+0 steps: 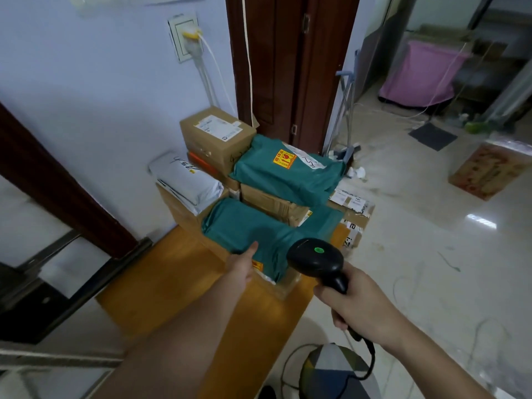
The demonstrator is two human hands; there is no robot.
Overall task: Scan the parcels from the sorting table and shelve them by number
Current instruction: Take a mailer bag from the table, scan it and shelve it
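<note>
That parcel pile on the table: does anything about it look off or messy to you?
Yes, a little. The cardboard box at the pile's far right corner juts past the table edge, over the floor. Crumpled white paper litters the floor behind it. The upper green bag lies askew across a box.

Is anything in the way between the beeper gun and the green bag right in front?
Nothing visible blocks it. The right hand holds the scanner just over the near green bag, with only air between them. The left hand grips the bag's near edge, off to the side of the scanner.
</note>
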